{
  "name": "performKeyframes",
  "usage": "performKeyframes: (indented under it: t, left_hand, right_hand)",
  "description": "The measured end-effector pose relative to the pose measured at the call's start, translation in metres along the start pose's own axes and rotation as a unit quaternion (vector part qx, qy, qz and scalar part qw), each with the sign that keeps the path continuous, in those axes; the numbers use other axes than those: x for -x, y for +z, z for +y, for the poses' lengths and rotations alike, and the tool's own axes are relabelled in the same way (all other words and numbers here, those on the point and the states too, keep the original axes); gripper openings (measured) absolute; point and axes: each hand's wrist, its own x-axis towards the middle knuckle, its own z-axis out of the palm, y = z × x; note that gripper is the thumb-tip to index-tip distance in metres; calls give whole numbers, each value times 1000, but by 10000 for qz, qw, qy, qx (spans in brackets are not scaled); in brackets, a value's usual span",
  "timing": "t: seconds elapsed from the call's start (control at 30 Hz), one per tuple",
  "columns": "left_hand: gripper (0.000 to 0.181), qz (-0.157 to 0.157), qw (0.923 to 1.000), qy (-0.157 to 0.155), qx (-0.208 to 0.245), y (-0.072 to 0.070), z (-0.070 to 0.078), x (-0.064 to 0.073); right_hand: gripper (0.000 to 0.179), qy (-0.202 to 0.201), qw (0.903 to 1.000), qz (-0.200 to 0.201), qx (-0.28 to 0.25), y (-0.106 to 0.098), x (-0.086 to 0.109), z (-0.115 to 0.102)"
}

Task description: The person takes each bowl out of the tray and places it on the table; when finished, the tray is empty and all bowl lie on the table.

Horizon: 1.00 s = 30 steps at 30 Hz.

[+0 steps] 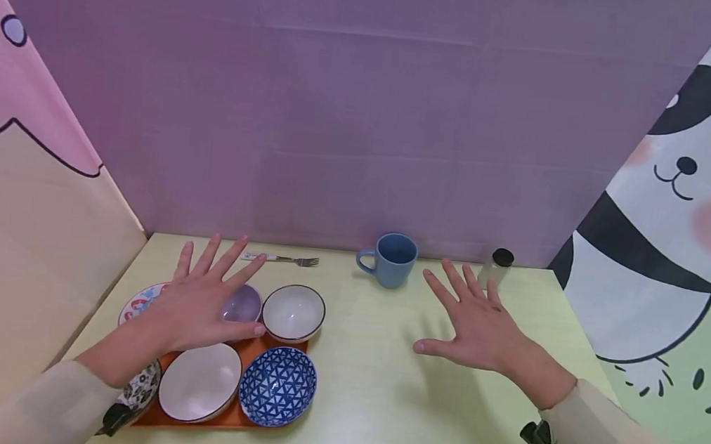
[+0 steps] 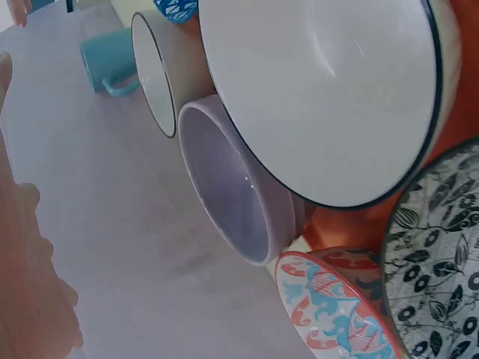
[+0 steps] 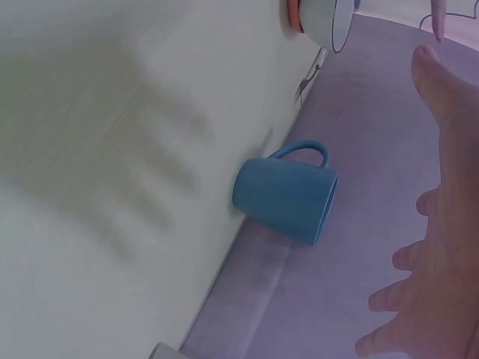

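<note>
My left hand [image 1: 198,307] is spread, palm down, above the bowls, holding nothing. Under and around it are a purple bowl [image 1: 243,305], a white bowl with a dark rim [image 1: 293,313], a larger white bowl [image 1: 200,382] and a blue patterned bowl [image 1: 278,386]. A red-and-blue patterned bowl [image 2: 340,310] and a black-and-white floral bowl [image 2: 441,262] are partly hidden by that arm in the head view. My right hand [image 1: 480,326], also spread with nothing in it, hovers over the table's right side, nearest the blue mug [image 1: 395,261] and a black-lidded glass jar [image 1: 496,266].
The bowls sit on and around an orange tray [image 1: 230,422] at the left of the pale table [image 1: 371,407]. A fork [image 1: 289,260] lies near the back edge. A purple backdrop [image 1: 365,110] rises behind, with printed side panels left and right.
</note>
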Motion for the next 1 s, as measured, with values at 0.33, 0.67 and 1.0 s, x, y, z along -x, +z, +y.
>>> performKeyframes:
  t: [0.33, 0.67, 1.0]
  left_hand:
    - [110, 206, 9992, -315, 167, -6, -26, 22]
    - [107, 494, 9934, -822, 635, 0, -71, 71]
    - [92, 12, 9738, -1360, 1825, 20, -110, 113]
  right_hand:
    - [112, -95, 9987, -42, -500, 0, -9, -20]
    - [111, -195, 9915, -205, -1269, 13, -20, -45]
    - [110, -202, 9736, -367, -2245, 35, -39, -67]
